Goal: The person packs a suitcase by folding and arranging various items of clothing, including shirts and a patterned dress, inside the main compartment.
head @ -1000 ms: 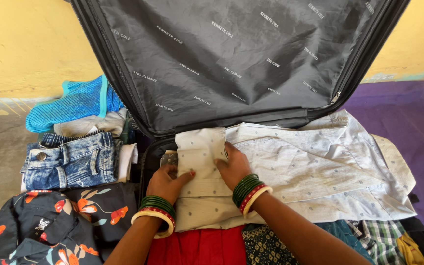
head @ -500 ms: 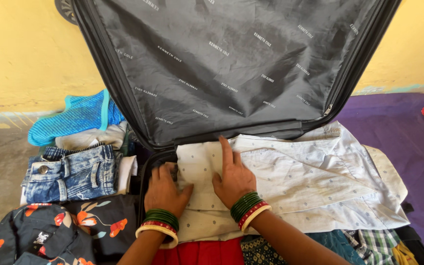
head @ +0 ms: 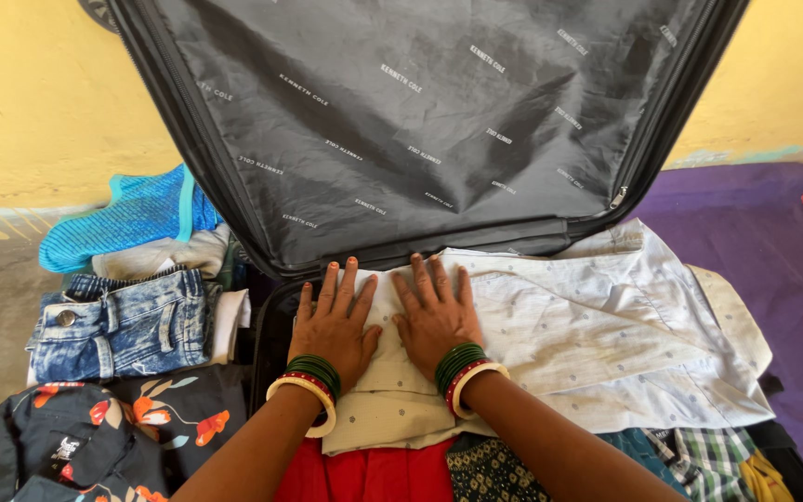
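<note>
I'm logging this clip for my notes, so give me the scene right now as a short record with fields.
setting: open black suitcase on a floor by a yellow wall, lid raised
left hand: flat, fingers spread, on the folded white dotted shirt
right hand: flat on the same shirt, beside the left
wrists: green, red and cream bangles
under the shirt: red cloth, checked fabric
left of the case: folded denim jeans, blue knit top, dark floral garment
right: purple mat
</note>
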